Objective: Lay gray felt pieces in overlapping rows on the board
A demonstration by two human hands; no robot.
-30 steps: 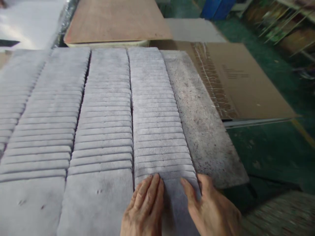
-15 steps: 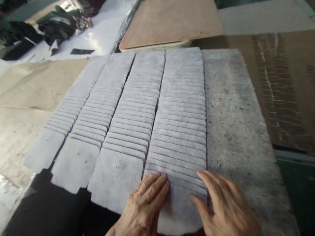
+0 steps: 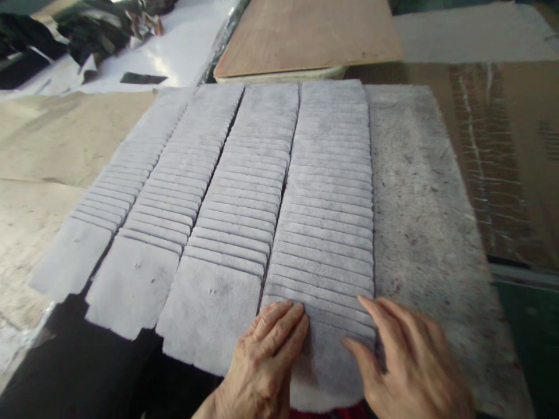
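Note:
Four rows of overlapping grey pieces lie side by side, each piece set a little below the one above. On the front of the rightmost row (image 3: 327, 233), my left hand (image 3: 271, 349) lies flat with its fingers stretched out. My right hand (image 3: 402, 355) is at that row's right edge, thumb and fingers apart, with nothing held. The third row (image 3: 218, 291), the second row (image 3: 135, 279) and the leftmost row (image 3: 74, 250) each end in one fully visible piece.
A rough grey board (image 3: 423, 203) extends under the rows to the right. Behind are a tan board (image 3: 310, 35) and taped brown cardboard (image 3: 502, 145). Brown paper (image 3: 56, 139) lies left. Dark scraps (image 3: 91, 35) sit on a white surface at the back left.
The view has shifted slightly, so the front ends of the left rows sit a bit further left and higher. Both hands keep nearly the same pose at the rightmost row.

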